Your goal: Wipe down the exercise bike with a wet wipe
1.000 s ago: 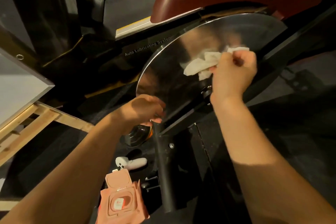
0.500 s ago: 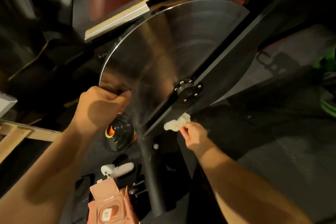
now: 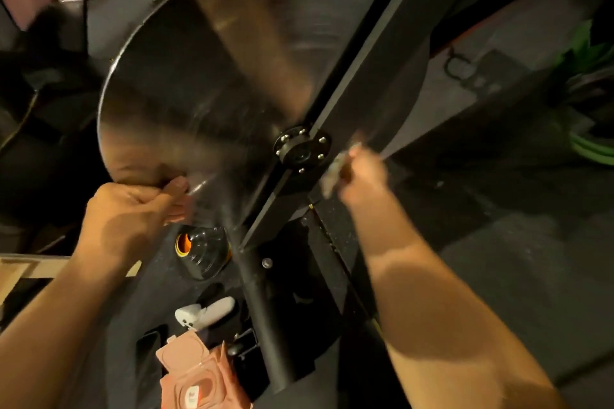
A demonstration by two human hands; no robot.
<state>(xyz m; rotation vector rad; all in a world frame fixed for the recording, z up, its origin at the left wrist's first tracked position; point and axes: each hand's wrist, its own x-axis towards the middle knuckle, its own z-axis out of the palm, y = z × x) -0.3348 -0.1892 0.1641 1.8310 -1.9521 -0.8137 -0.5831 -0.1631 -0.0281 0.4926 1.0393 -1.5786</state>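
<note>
The exercise bike's shiny steel flywheel [image 3: 232,76] fills the upper middle, with a black bolted hub [image 3: 301,150] and a black frame bar [image 3: 372,53] crossing it diagonally. My left hand [image 3: 133,212] grips the flywheel's lower left rim, thumb on the disc face. My right hand [image 3: 360,176], blurred by motion, holds a crumpled white wet wipe [image 3: 334,173] just right of the hub, against the frame bar's lower part. A black post [image 3: 262,309] runs down from the flywheel.
On the dark floor mat lie a pink wet wipe pack [image 3: 196,375] with its lid open, a white controller-like device [image 3: 206,310] and a black-and-orange wheel [image 3: 199,249]. A wooden frame [image 3: 30,267] sits at left. Green items [image 3: 591,139] lie at right.
My right hand came off the flywheel face, dropped below the hub, and now sits right of the hub with the wipe. My left hand shifted along the lower rim. The view moved closer.
</note>
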